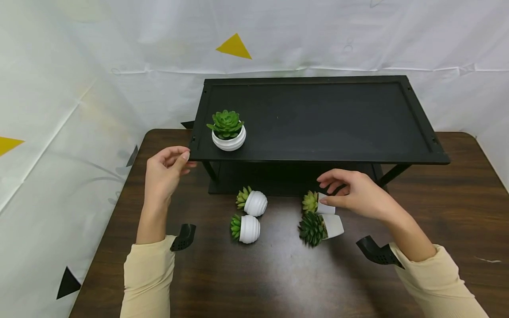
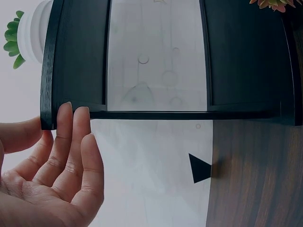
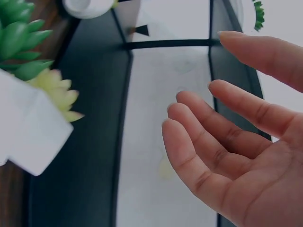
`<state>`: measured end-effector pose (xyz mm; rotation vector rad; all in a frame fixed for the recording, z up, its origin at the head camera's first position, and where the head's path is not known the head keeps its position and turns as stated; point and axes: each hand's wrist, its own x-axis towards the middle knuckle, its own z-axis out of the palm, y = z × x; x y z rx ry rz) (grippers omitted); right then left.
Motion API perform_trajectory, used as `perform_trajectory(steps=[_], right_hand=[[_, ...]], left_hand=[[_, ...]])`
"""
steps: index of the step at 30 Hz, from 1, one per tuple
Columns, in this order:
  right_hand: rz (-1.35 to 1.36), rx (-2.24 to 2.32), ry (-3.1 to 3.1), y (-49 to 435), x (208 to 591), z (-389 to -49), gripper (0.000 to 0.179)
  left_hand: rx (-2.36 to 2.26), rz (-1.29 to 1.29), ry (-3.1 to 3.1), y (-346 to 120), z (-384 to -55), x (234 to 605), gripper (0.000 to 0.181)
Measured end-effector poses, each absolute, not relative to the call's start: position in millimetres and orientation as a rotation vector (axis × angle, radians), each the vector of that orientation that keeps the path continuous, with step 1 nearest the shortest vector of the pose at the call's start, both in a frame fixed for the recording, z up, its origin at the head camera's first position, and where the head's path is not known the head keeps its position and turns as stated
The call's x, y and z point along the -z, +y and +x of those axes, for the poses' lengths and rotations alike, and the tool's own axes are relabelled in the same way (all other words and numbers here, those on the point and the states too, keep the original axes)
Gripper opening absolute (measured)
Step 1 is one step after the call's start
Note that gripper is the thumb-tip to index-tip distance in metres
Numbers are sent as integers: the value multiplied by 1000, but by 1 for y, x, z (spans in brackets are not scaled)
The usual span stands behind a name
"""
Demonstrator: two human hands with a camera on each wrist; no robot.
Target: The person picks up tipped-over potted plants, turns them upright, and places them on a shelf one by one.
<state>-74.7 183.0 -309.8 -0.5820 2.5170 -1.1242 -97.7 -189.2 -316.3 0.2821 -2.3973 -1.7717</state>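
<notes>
A black two-tier shelf (image 1: pixel 318 119) stands at the back of the table, a potted succulent (image 1: pixel 228 132) upright on its top left. My left hand (image 1: pixel 164 172) pinches the shelf's front left corner, thumb on one side of the board and fingers on the other in the left wrist view. My right hand (image 1: pixel 359 194), fingers loosely bent and holding nothing, hovers by two succulents lying on their sides: a light green one (image 1: pixel 327 205) in a white pot and a dark green one (image 1: pixel 333 226). Left of them lie two more in round white pots, an upper (image 1: pixel 256 203) and a lower (image 1: pixel 249 229).
The brown wooden table (image 1: pixel 278 282) extends in front of the shelf and to both sides. White sheeting (image 1: pixel 318 35) with yellow and black triangles hangs behind and at the left. Below the top board, the shelf's lower board (image 1: pixel 274 176) sits near the table.
</notes>
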Motion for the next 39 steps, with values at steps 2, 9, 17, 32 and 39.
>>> perform_trajectory(steps=[2, 9, 17, 32, 39], right_hand=[[-560, 1128, 2501, 186, 315, -73, 41], [-504, 1117, 2440, 198, 341, -64, 48], [-449, 1102, 2423, 210, 367, -54, 51], [-469, 1109, 2512, 212, 392, -41, 53], [-481, 1140, 2521, 209, 394, -38, 56]], left_hand=[[1770, 282, -2398, -189, -98, 316, 21], [1765, 284, -2403, -190, -98, 316, 21], [1767, 287, -2402, -190, -98, 316, 21], [1778, 290, -2404, -190, -97, 316, 21], [1765, 289, -2409, -190, -98, 316, 22]])
